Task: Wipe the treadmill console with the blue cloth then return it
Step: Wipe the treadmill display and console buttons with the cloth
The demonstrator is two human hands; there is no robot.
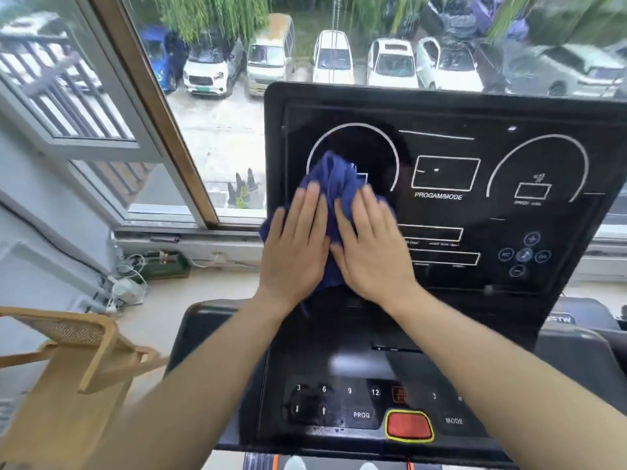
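1. The treadmill console (441,205) is a black glossy panel with white outlines. Under its middle box the words "PROGAM/MODE" can be read; the smaller captions lower down are too blurred to read.
2. The lower button panel (366,407) shows the numbers 3, 6, 9, 12 and another 3, the labels "PROG" and "MODE", and a red button (409,425) with a yellow rim between those two labels.
3. The blue cloth (339,184) lies bunched against the left part of the console, covering the lower half of the left white dial ring (353,154) and hanging slightly past the console's left edge.
4. The left hand (295,245) lies flat on the cloth, fingers straight and together, pressing it to the panel; its grip is released, not clenched.
5. The right hand (369,252) lies flat just beside it, thumbs nearly touching, palm on the cloth's right side; its grip is also released.
6. The console's middle and right side, with the right dial ring (537,167) and the round buttons (524,255), are bare.
7. A tan chair (68,361) stands beyond the treadmill's left edge; the window (217,130) behind shows parked cars.
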